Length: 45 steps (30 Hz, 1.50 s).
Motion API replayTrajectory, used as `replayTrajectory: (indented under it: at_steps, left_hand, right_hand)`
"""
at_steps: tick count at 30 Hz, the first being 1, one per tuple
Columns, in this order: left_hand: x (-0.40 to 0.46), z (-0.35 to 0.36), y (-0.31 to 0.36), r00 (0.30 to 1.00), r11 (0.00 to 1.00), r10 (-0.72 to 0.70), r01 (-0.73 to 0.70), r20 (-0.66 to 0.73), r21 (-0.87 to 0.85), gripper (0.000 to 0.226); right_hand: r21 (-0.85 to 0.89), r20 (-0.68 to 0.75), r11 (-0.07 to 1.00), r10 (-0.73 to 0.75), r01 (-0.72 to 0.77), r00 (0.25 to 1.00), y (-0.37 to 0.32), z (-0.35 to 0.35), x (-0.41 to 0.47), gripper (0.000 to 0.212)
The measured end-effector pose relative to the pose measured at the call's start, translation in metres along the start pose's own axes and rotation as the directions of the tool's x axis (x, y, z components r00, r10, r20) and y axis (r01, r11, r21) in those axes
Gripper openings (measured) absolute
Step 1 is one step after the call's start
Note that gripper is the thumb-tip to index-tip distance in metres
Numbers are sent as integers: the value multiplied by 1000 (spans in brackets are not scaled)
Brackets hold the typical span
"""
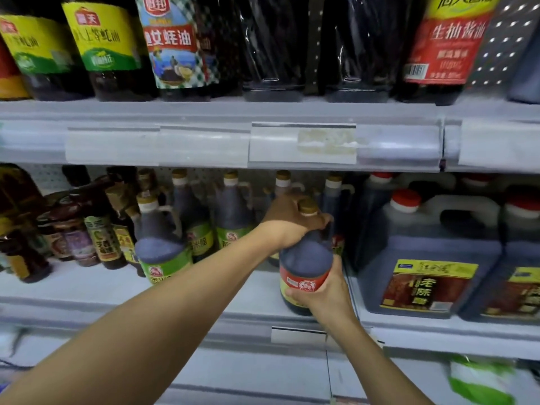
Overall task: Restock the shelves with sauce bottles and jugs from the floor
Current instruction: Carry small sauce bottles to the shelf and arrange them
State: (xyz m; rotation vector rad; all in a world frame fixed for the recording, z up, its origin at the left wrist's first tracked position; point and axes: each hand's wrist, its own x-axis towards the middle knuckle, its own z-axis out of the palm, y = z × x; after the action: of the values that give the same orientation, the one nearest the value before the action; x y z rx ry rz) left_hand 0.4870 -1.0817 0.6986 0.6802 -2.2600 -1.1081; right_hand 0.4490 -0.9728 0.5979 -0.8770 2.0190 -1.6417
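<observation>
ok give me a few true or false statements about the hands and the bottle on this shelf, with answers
1. The left hand grips the neck of the dark red-labelled sauce bottle. True.
2. The right hand hangs free, touching nothing. False: it holds the bottle's lower body, over the label.
3. The bottle's gold cap is off. False: it sits on the neck.
4. White-handled jugs with red caps stand to the bottle's right. True.
5. The green-labelled dark bottles stand on the upper shelf. False: they share the bottle's shelf, to its left.
</observation>
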Motion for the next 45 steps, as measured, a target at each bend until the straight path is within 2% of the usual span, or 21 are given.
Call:
replayTrajectory:
  at_steps: [2, 5, 7, 9, 11, 13, 16, 19, 23, 25, 30, 36, 40, 45]
  left_hand:
    - [3, 3, -5, 1000, 1000, 3, -3, 16, -5, 20]
    - [3, 5, -6, 1000, 1000, 5, -5, 9, 2, 17]
    - [-2, 6, -6, 1000, 996, 8, -9, -3, -88, 21]
    - [-15, 10, -14, 1000, 966, -8, 4, -13, -260, 35]
    - [-32, 17, -34, 995, 929, -101, 95, 0, -357, 45]
    - [-52, 26, -55, 975, 900, -200, 223, 100, -375, 56]
    - [-76, 41, -77, 947, 890, -257, 310, 192, -336, 81]
    - [-81, 57, -84, 952, 914, -287, 306, 108, -268, 89]
    - [-69, 70, -85, 950, 914, -299, 312, 90, -258, 85]
    - [-61, 79, -82, 953, 919, -288, 302, 93, -254, 80]
    - [-48, 95, -74, 948, 894, -292, 316, 123, -318, 76]
    - [-46, 98, -79, 951, 892, -287, 310, 119, -330, 82]
    - [-47, 103, -78, 952, 901, -267, 301, 148, -313, 89]
    - [-48, 103, -69, 960, 922, -244, 274, 141, -273, 87]
  right_hand:
    - [-31, 32, 999, -3, 4, 999, 6, -3, 0, 70]
    - [-29, 1, 1000, -1, 1, 1000, 8, -1, 2, 71]
    - [-24, 15, 1000, 7, -7, 1000, 6, -3, 0, 72]
    - [-30, 21, 999, 41, -40, 999, 4, -4, -2, 80]
    - [-22, 37, 996, 84, -83, 996, 4, -8, -5, 91]
    - [-5, 79, 995, 102, -102, 992, 7, -15, -8, 88]
    - [95, 85, 985, 135, -143, 987, 13, -33, -16, 74]
    - [217, 26, 958, 186, -187, 982, 15, -51, -24, 60]
    - [305, -96, 934, 224, -186, 970, 15, -68, -39, 35]
    - [321, -135, 928, 245, -191, 960, 17, -74, -45, 29]
    - [328, -149, 917, 287, -226, 946, 20, -87, -49, 28]
    - [295, -74, 919, 296, -263, 952, 21, -86, -53, 34]
    - [275, -57, 924, 293, -267, 954, 22, -85, -55, 36]
    - [236, -55, 936, 281, -261, 958, 22, -92, -58, 38]
